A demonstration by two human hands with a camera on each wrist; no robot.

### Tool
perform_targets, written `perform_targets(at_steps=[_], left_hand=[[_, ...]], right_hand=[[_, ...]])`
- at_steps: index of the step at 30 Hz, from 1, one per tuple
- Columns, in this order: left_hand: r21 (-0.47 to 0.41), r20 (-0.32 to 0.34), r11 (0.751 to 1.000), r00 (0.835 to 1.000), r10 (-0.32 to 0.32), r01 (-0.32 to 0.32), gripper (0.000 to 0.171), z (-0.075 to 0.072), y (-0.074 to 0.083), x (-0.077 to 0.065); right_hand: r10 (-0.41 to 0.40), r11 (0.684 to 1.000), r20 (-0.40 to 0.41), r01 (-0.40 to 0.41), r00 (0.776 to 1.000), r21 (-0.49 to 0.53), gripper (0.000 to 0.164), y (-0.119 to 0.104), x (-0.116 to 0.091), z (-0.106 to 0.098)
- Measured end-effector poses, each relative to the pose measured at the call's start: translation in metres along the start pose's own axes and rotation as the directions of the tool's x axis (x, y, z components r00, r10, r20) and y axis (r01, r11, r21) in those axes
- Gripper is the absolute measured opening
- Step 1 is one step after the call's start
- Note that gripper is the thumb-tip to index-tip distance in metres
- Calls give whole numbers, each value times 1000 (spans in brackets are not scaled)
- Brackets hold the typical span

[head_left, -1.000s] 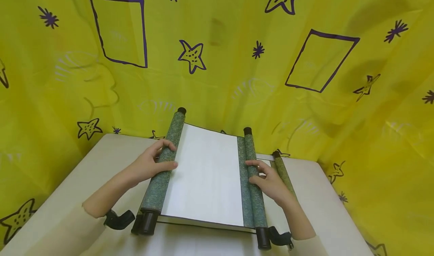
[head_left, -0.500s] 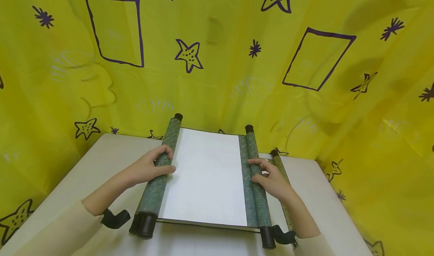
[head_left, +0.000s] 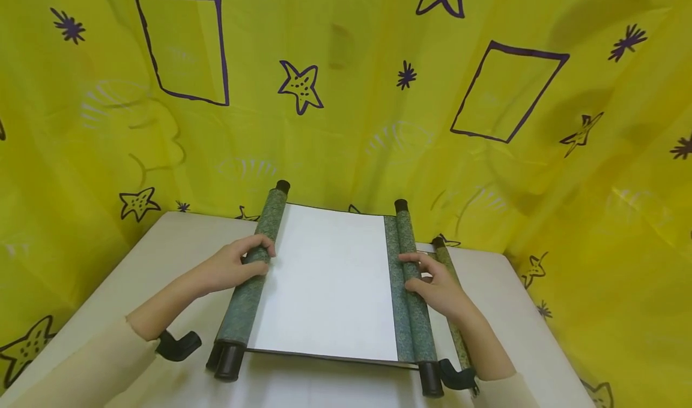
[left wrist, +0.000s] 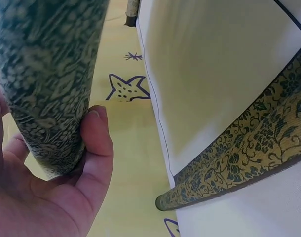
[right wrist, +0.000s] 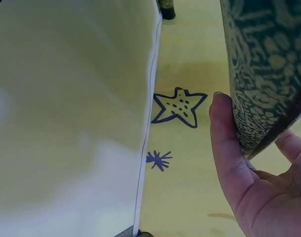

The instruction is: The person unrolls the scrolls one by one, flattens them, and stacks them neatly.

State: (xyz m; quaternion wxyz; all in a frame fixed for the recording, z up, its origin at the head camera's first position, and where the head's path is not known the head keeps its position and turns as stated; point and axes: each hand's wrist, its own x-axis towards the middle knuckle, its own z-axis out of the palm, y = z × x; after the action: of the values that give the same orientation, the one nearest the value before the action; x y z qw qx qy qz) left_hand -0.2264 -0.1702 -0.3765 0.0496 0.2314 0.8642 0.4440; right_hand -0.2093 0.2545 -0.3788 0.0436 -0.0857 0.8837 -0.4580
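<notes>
A hanging scroll (head_left: 330,288) with green patterned rollers and dark end knobs is partly unrolled, showing a blank white sheet. My left hand (head_left: 232,268) grips its thicker left roll (head_left: 243,312), thumb and fingers curled round it. On the other side, my right hand (head_left: 440,291) holds the thinner right roll (head_left: 422,333) between thumb and fingers. In the left wrist view the hand (left wrist: 66,192) wraps the green roll (left wrist: 52,74) from below; likewise the right wrist view has the hand (right wrist: 249,182) around the right roll (right wrist: 269,64).
Another scroll, with an olive-gold floral roller (head_left: 448,270), lies beneath and to the right, mostly covered. Both sit over a white table (head_left: 178,246). Behind it hangs a yellow curtain (head_left: 357,95) with purple stars and frames. A dark camera mount (head_left: 178,346) sits on the left wrist.
The rolls have moved somewhat farther apart, so more white sheet shows between them. The left roll has come leftward and its top end lower; the right roll has shifted slightly right.
</notes>
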Motion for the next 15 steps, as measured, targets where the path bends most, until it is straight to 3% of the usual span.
perform_targets(at_steps=[7, 15], left_hand=[[-8, 13, 1000, 1000, 25, -25, 28, -3, -3, -1], [41, 22, 999, 1000, -8, 7, 20, -8, -4, -4]], right_hand=[[-19, 999, 12, 19, 1000, 32, 50, 2, -1, -2], [-32, 999, 25, 31, 999, 39, 50, 0, -3, -3]])
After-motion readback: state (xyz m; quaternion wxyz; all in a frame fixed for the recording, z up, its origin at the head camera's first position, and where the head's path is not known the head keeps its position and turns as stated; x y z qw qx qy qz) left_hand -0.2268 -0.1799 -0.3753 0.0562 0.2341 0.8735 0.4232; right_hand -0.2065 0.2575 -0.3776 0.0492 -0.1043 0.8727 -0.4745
